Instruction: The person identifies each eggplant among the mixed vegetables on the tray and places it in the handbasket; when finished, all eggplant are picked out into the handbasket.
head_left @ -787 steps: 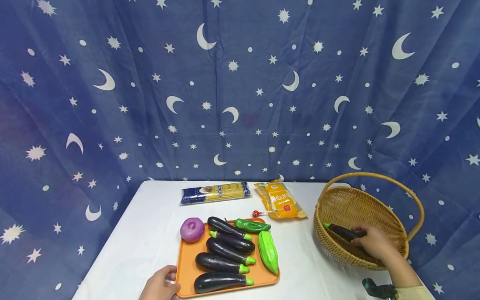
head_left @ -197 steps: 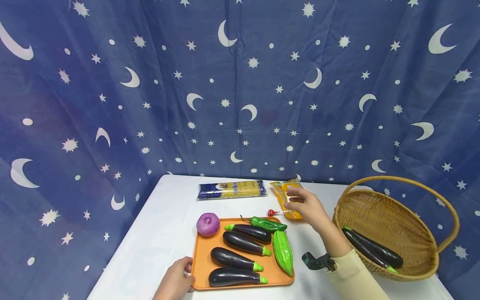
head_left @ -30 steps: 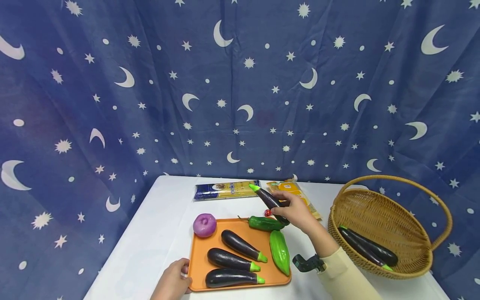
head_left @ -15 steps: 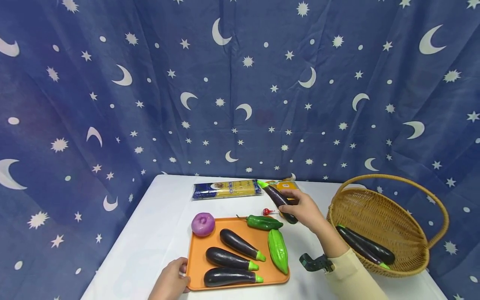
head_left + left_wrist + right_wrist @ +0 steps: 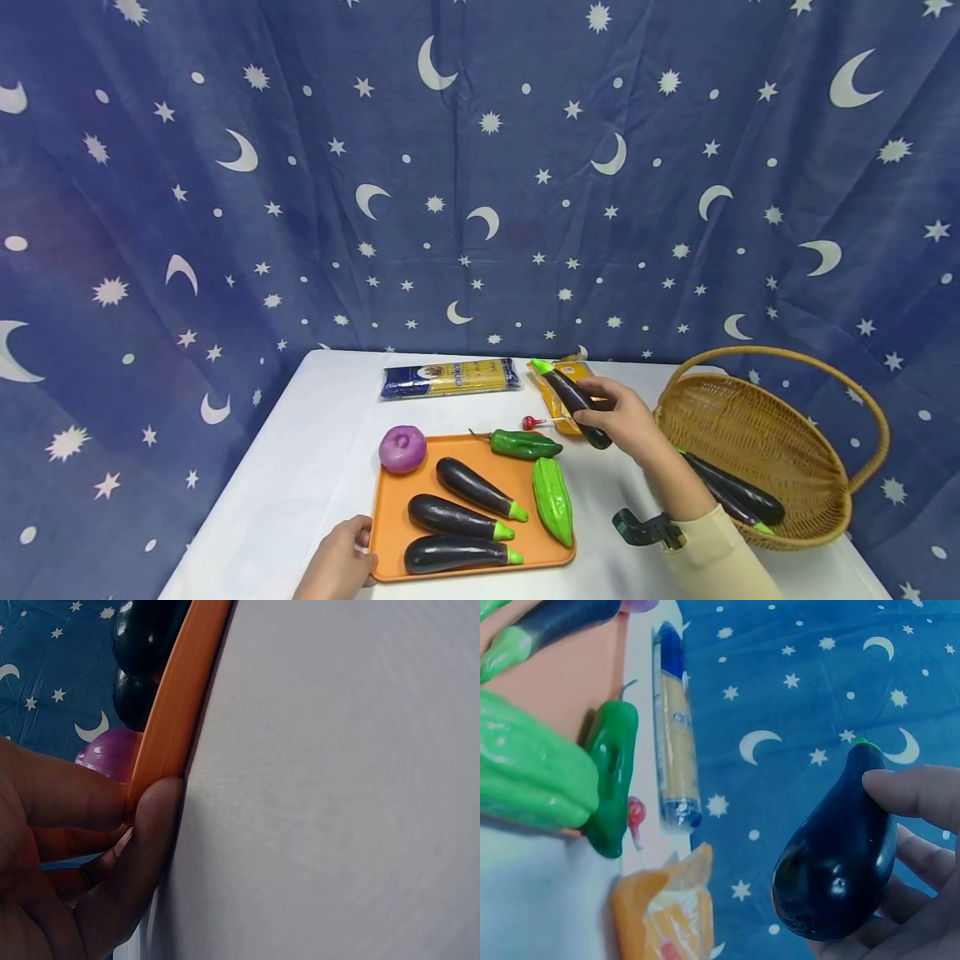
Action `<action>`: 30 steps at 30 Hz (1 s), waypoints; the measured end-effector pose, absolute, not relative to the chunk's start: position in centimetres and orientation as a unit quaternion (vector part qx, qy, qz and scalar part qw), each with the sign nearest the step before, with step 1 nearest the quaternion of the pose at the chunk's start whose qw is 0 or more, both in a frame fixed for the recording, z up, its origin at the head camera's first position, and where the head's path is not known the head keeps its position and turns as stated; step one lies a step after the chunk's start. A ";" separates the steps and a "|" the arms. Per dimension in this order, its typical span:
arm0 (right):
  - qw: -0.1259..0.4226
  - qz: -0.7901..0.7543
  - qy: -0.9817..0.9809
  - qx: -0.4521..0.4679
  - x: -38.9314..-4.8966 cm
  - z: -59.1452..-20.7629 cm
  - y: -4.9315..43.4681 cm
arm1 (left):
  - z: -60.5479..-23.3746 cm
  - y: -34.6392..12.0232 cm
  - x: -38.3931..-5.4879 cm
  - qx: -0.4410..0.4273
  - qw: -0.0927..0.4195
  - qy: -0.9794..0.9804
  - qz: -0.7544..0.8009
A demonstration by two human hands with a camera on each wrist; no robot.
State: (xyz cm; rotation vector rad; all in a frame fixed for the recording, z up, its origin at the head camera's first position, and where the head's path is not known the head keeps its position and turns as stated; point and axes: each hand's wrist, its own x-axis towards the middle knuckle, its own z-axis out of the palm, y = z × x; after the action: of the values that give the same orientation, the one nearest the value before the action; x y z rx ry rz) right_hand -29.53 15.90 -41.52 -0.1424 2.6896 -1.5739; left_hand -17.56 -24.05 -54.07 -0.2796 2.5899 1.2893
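Observation:
My right hand (image 5: 618,417) grips a dark eggplant (image 5: 572,398) in the air, its green stem end pointing up and left. In the right wrist view the thumb lies along one side of that eggplant (image 5: 840,855), fingers round the other. My left hand (image 5: 341,557) pinches the left rim of the orange tray (image 5: 517,477); the left wrist view shows thumb and fingers on the tray edge (image 5: 171,712). Three eggplants (image 5: 459,517) lie in the tray, with a green pepper (image 5: 525,444) and a light-green ridged vegetable (image 5: 552,502) along its right side. A purple onion (image 5: 402,449) sits at the far-left corner.
A wicker basket (image 5: 847,483) with a tall handle stands at the right, two eggplants (image 5: 738,492) inside. Behind the tray lie a pasta packet (image 5: 450,377), a red lollipop (image 5: 529,422) and an orange bag (image 5: 551,400). A blue star-and-moon curtain (image 5: 480,167) hangs behind the table.
Since 6.6 s ago, the right hand has taken the farthest eggplant from the tray; over the last second it carries it rightward, off the green pepper. The left hand keeps its hold on the tray.

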 end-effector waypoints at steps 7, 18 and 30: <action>0.009 -0.508 0.861 -0.029 -28.9 -41.7 17.3 | -54.1 -24.0 -17.7 -0.107 0.125 0.889 0.428; 0.012 -0.521 0.853 -0.011 -27.6 -41.2 20.7 | -54.0 -23.9 -17.7 -0.120 0.132 0.892 0.416; -0.003 -0.492 0.870 -0.010 -26.6 -41.1 23.6 | -54.1 -23.9 -17.6 -0.103 0.123 0.894 0.417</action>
State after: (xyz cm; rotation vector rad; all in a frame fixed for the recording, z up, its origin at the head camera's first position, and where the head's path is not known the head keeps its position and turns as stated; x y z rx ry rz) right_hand -26.61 23.56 -41.14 -0.0301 2.7399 -1.5493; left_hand -17.63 -23.90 -54.14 -0.3018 2.6098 1.2175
